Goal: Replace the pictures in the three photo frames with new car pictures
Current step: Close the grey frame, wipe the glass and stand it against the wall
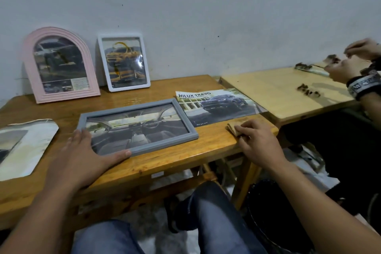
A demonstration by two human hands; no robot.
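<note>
— Three frames on the brown tabletop?
— Yes. Pink arched frame and white frame upright at the back, leaning on the wall, each with a car picture inside. Grey frame flat near the front edge, with a car interior picture behind the glass.
— And the hands?
— Left hand laid flat, fingers straight and spread, over the grey frame's near left corner; thumb along the front rail. Nothing gripped.
— Right hand?
— Resting palm-down near the tabletop's right front corner, fingers loosely bent over a small folded brown piece. Pressed on or pinched: cannot tell.
— Loose pictures?
— Hilux Travo car picture lying flat just right of the grey frame, touching or slightly tucked under its right edge. Arch-shaped pale sheet lying flat at far left.
— Anything else?
— Second, lighter tabletop to the right, with small dark bits scattered on it. Another person's two hands above it, a patterned band on one wrist. Blue jeans below, under the brown tabletop's edge.
</note>
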